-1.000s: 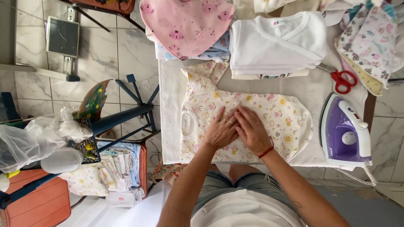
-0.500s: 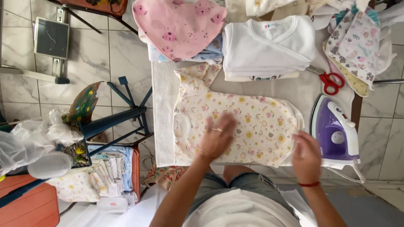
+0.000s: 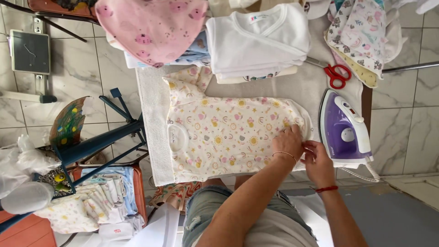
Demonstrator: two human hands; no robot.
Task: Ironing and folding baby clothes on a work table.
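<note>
Bright, even daylight is flooding the scene, washing the stack of white folded garments (image 3: 258, 39) and the pale ironing surface (image 3: 299, 87) close to overexposure. Shadows are staying soft and short, pooling faintly under the purple iron (image 3: 343, 132) and along both forearms. Gentle sheen is showing on the marble floor tiles (image 3: 402, 110), without harsh glare. Focus is holding sharp across the patterned baby bodysuit (image 3: 224, 135), while wide-angle distortion is bending lines near the frame's edges. The fingers are showing slight motion softness.

Grey-veined marble floor tiles (image 3: 411, 119) surround the ironing table (image 3: 315, 87); a blue metal stool (image 3: 98, 142) stands left, an orange crate (image 3: 137, 192) near it.
</note>
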